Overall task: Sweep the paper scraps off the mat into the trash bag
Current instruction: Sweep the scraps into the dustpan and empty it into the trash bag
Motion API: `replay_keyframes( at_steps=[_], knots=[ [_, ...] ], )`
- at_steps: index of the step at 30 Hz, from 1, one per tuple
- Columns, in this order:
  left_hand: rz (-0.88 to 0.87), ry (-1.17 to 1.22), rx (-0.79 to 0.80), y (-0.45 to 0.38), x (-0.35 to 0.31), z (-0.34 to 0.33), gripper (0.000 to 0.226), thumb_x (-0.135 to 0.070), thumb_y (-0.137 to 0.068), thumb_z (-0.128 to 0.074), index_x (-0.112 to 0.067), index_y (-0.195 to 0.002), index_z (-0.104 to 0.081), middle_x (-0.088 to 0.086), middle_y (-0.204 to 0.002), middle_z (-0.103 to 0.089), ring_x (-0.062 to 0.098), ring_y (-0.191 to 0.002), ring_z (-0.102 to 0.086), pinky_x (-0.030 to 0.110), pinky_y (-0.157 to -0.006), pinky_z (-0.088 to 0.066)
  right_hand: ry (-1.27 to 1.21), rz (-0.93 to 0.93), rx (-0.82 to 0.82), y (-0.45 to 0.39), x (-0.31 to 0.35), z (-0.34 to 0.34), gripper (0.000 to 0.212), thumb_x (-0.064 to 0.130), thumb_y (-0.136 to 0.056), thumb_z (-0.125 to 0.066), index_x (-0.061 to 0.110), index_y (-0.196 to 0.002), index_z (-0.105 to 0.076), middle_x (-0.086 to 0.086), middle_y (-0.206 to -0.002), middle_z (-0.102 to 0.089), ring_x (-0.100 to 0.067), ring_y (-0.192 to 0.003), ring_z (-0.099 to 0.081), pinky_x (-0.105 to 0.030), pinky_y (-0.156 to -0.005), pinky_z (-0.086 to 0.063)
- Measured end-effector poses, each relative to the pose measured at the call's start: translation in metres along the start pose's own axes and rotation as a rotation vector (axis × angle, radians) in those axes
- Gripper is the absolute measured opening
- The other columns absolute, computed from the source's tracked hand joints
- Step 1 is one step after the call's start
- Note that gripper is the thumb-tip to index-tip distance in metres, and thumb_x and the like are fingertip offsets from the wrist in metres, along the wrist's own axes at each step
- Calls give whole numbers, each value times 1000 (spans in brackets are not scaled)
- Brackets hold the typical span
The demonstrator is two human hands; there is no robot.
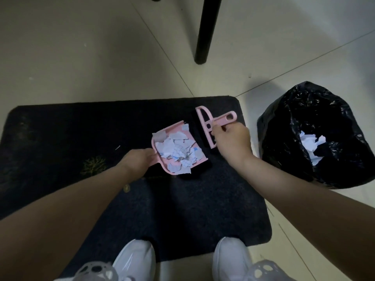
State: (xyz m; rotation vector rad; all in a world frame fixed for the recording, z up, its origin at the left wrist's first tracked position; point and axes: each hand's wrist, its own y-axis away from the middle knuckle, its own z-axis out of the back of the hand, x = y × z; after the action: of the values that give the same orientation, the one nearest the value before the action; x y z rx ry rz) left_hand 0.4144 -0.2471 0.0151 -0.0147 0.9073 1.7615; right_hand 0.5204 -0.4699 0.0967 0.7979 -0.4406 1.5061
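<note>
Paper scraps (178, 152) are being held heaped in the pink dustpan (160, 162), gripped by the left hand (140, 159) over the mat (60, 126). At three o'clock, the brush (209, 126) is being clasped, seemingly loosely, by the right hand (233, 140). Tipping into the trash bag (316, 134) is being called for next.

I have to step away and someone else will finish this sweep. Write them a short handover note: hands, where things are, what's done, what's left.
Left hand grips the pink dustpan by its handle, over the mat.
Right hand holds the pink brush just right of the pan.
The paper scraps are piled in the dustpan; one small sliver looks left on the mat.
The trash bag stands open on the floor to the right, with some paper already inside.
Done: sweeping the scraps into the pan.
Left: tip the pan into the bag, then probably catch the sliver.
</note>
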Motion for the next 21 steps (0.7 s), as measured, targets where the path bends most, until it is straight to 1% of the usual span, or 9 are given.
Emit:
replay_keyframes(
  at_steps=[3, 6, 8, 9, 11, 14, 17, 20, 21],
  knots=[
    [69, 60, -40, 25, 27, 1, 25, -14, -98, -48, -2, -116, -60, 13, -112, -66, 30, -109, -62, 36, -96, -46, 18, 83, 58, 4, 18, -15, 35, 27, -95, -50, 8, -69, -65, 1, -60, -57, -9, -54, -52, -23, -48, -35],
    [131, 69, -66, 50, 57, 0, 17, -13, -99, -47, -10, -105, -61, 13, -109, -67, 29, -103, -63, 32, -90, -46, 67, 188, 112, 6, 39, -34, 36, 28, -96, -50, 5, -77, -69, -2, -66, -61, -15, -60, -56, -25, -53, -38],
    [140, 94, -82, 65, 78, -3, 11, -11, -98, -49, -11, -98, -60, 12, -108, -68, 27, -101, -64, 32, -90, -48, 97, 233, 155, 7, 53, -49, 36, 28, -96, -49, 7, -71, -66, 1, -63, -57, -13, -59, -53, -24, -54, -37],
    [172, 155, -94, 72, 88, -3, 12, -10, -98, -50, -8, -98, -61, 12, -108, -68, 26, -100, -64, 33, -92, -48, 104, 245, 179, 8, 60, -58, 38, 28, -96, -48, 10, -65, -61, 3, -60, -55, -12, -56, -51, -24, -52, -36],
    [240, 280, -142, 82, 105, -3, 20, -8, -97, -50, 4, -107, -63, 15, -107, -66, 27, -101, -62, 34, -97, -46, 143, 277, 220, 10, 73, -76, 44, 30, -96, -47, 15, -54, -50, 5, -54, -50, -8, -50, -47, -22, -47, -32],
    [336, 212, -163, 96, 123, 0, 30, -22, -99, -45, 0, -109, -63, 20, -104, -67, 36, -101, -61, 38, -89, -44, 179, 294, 285, 13, 88, -102, 48, 32, -97, -47, 19, -51, -46, 5, -50, -48, -7, -47, -44, -22, -45, -30],
    [400, 269, -179, 102, 148, -2, 31, -25, -99, -44, -3, -108, -64, 21, -105, -67, 37, -101, -61, 40, -89, -44, 191, 280, 331, 16, 98, -124, 47, 33, -97, -48, 19, -52, -46, 5, -50, -47, -7, -45, -43, -22, -45, -29],
    [462, 575, -204, 104, 174, -8, 26, -32, -95, -55, -11, -100, -70, 13, -106, -69, 28, -101, -63, 40, -96, -48, 271, 309, 349, 14, 108, -144, 47, 33, -98, -46, 21, -52, -41, 6, -50, -44, -6, -46, -41, -22, -44, -25],
    [481, 639, -208, 106, 180, -10, 25, -35, -94, -56, -15, -98, -71, 8, -108, -69, 23, -101, -63, 37, -95, -48, 291, 312, 347, 13, 112, -153, 48, 33, -98, -45, 21, -52, -40, 6, -51, -43, -6, -46, -40, -22, -44, -24]
  ],
)
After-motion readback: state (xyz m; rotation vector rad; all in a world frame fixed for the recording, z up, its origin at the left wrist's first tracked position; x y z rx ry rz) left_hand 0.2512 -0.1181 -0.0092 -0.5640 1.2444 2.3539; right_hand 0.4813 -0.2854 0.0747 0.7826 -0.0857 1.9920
